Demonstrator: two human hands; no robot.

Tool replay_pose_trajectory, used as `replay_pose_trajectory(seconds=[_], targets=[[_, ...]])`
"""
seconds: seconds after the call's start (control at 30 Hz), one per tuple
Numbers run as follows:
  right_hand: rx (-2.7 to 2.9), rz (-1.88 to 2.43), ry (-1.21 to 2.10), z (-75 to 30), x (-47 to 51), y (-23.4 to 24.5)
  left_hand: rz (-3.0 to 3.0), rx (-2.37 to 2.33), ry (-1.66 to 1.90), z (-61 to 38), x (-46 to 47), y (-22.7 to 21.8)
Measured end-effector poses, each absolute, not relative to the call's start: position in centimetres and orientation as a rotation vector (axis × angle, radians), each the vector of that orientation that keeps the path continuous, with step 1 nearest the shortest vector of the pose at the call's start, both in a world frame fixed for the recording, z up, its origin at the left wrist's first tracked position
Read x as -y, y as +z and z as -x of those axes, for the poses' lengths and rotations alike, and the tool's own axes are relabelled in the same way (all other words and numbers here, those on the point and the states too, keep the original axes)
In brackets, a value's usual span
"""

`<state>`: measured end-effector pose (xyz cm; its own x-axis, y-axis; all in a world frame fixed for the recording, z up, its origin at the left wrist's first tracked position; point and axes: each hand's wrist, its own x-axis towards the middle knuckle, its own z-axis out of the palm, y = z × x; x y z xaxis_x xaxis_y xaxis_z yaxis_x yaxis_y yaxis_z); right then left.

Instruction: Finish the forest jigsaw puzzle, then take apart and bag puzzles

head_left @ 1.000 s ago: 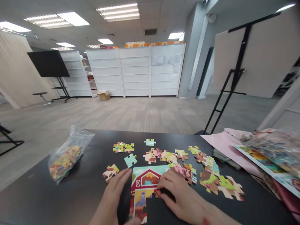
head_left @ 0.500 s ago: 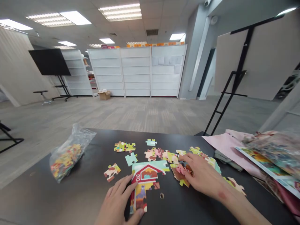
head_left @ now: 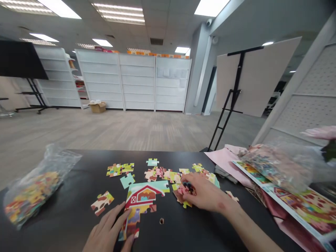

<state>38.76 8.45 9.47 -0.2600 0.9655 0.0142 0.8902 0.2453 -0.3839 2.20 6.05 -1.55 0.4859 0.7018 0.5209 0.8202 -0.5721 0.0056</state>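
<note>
My left hand lies at the left side of a partly joined jigsaw puzzle with a red barn on it. Its fingers are spread, the fingertips touching the puzzle's edge and the thumb near its lower corner. To the right, my right hand is curled over a cluster of puzzle pieces, thumb and fingers closed around a dark-patterned puzzle piece. The palm hides part of the cluster. Under the fingertips lies a pink-and-brown puzzle piece. Behind the barn, more loose pieces form a rough row.
A clear bag of puzzle pieces lies on the black table at left. A brown-and-white piece and a pale blue piece lie near the barn. At right are a printed picture sheet, another plastic bag and pink cloth.
My view has turned to the right, so everything appears shifted left and more of the picture sheet shows. Both hands stay at about the same places on the puzzle and the pieces.
</note>
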Motion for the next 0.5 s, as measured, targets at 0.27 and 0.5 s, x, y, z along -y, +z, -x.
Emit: replay_pose_trajectory(seconds=[0.27,0.5], targets=[[2.305,1.613,0.434,-38.2,-8.3,8.8,2.485,1.317,-0.673,-2.6,-5.5,-0.7],[1.858,1.49,0.898,-39.4,-9.3,9.5,2.499,1.294,-0.701,-2.5,-5.7,-0.8]])
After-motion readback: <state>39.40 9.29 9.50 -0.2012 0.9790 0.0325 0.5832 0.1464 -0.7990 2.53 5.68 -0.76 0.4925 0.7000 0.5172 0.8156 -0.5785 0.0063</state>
